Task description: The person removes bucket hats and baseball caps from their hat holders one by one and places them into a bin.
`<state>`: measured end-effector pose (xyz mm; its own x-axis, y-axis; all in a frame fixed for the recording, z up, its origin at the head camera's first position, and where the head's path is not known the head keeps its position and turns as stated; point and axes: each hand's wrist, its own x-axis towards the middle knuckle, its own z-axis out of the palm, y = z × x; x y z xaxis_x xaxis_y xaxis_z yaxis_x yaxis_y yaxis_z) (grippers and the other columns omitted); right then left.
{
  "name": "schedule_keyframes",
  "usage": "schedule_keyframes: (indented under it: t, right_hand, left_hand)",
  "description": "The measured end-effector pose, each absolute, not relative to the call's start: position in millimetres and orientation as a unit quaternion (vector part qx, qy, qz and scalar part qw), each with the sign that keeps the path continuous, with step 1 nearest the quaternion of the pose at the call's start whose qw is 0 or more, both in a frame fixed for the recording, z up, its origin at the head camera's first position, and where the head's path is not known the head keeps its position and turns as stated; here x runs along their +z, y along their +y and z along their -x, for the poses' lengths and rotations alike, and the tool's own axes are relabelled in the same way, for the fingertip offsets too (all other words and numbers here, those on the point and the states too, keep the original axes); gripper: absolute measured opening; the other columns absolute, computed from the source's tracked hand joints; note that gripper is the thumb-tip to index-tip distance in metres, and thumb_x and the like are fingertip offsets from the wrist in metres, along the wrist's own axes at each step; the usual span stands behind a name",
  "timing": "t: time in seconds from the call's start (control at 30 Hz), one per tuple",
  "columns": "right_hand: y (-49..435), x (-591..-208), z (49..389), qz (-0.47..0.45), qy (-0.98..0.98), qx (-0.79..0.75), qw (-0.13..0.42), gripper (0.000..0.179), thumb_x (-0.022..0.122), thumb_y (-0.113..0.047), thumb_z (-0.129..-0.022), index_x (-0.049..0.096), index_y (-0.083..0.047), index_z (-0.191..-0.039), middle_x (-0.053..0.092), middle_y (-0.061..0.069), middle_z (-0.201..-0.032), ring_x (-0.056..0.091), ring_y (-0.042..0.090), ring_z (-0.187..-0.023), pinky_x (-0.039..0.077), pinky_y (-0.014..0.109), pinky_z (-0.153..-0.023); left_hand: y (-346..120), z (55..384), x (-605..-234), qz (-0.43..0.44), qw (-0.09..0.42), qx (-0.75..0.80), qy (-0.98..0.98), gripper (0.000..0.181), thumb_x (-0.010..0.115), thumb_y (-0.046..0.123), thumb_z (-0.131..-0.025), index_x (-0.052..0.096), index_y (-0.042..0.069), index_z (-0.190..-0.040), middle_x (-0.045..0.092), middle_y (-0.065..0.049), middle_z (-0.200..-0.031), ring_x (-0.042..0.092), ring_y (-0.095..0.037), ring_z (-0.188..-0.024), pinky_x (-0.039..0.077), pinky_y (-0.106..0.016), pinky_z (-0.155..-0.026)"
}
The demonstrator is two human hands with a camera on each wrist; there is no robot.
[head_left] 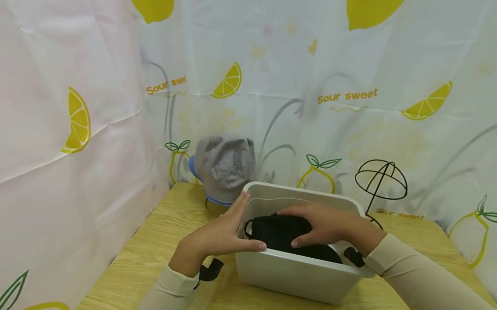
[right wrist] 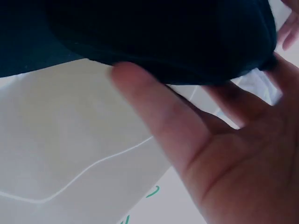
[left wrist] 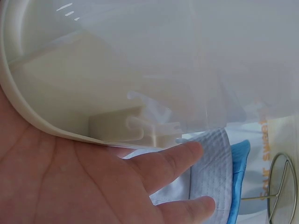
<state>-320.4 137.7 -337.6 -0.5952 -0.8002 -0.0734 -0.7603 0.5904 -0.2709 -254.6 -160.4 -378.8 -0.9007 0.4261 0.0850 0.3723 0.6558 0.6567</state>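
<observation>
Inside a white plastic bin lies a black cap, with a small strap loop at its left end. My right hand reaches over the bin and grips the cap, thumb on the near side and fingers on the far side. In the right wrist view the dark cap sits between thumb and fingers, which it partly hides. My left hand rests against the bin's left rim, its thumb along the front corner. The left wrist view shows its fingers stretched out beside the bin wall.
Behind the bin's left corner, a grey cap with blue trim hangs on a wire stand. A black domed wire stand rises behind the right corner. The wooden table is enclosed by lemon-print curtains.
</observation>
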Motion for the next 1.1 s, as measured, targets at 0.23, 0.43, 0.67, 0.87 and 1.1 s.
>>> schedule_keyframes:
  t: [0.23, 0.43, 0.67, 0.87, 1.1]
  right_hand:
    - [136, -341, 319, 0.429, 0.883, -0.095, 0.165, 0.113, 0.09, -0.025, -0.08, 0.019, -0.037, -0.166, 0.038, 0.0, -0.165, 0.05, 0.023, -0.138, 0.046, 0.049, -0.11]
    - [130, -348, 323, 0.433, 0.881, -0.09, 0.169, 0.119, 0.092, -0.018, -0.078, 0.015, -0.038, -0.167, 0.037, -0.002, -0.165, 0.051, 0.019, -0.135, 0.047, 0.043, -0.109]
    - [116, -354, 328, 0.44, 0.88, -0.052, 0.173, 0.116, 0.093, -0.024, -0.079, 0.018, -0.045, -0.165, 0.039, -0.006, -0.164, 0.051, 0.015, -0.134, 0.046, 0.04, -0.111]
    - [107, -354, 329, 0.439, 0.878, -0.033, 0.186, 0.112, 0.093, -0.024, -0.079, 0.022, -0.041, -0.165, 0.039, -0.002, -0.164, 0.051, 0.017, -0.136, 0.045, 0.041, -0.113]
    - [99, -357, 331, 0.454, 0.872, 0.019, 0.182, 0.109, 0.09, -0.021, -0.082, 0.022, -0.041, -0.165, 0.041, -0.001, -0.164, 0.059, 0.015, -0.116, 0.05, 0.039, -0.105]
  left_hand:
    - [-161, 254, -379, -0.223, 0.036, 0.353, 0.908, 0.133, 0.074, 0.077, -0.078, -0.013, 0.027, -0.165, -0.012, 0.003, -0.175, 0.001, -0.014, -0.159, 0.02, -0.048, -0.128]
    - [-161, 255, -380, -0.226, 0.037, 0.358, 0.906, 0.132, 0.074, 0.076, -0.078, -0.013, 0.028, -0.165, -0.013, 0.003, -0.175, 0.001, -0.014, -0.159, 0.02, -0.047, -0.128]
    - [-162, 256, -380, -0.222, 0.042, 0.353, 0.908, 0.132, 0.073, 0.077, -0.079, -0.013, 0.027, -0.165, -0.013, 0.004, -0.174, 0.003, -0.017, -0.159, 0.023, -0.049, -0.127]
    - [-161, 256, -380, -0.223, 0.041, 0.35, 0.909, 0.131, 0.073, 0.077, -0.079, -0.015, 0.029, -0.164, -0.013, 0.003, -0.175, 0.003, -0.016, -0.159, 0.023, -0.049, -0.127]
    - [-161, 256, -379, -0.219, 0.042, 0.346, 0.911, 0.131, 0.072, 0.078, -0.078, -0.016, 0.033, -0.163, -0.014, 0.004, -0.175, 0.002, -0.015, -0.159, 0.022, -0.049, -0.127]
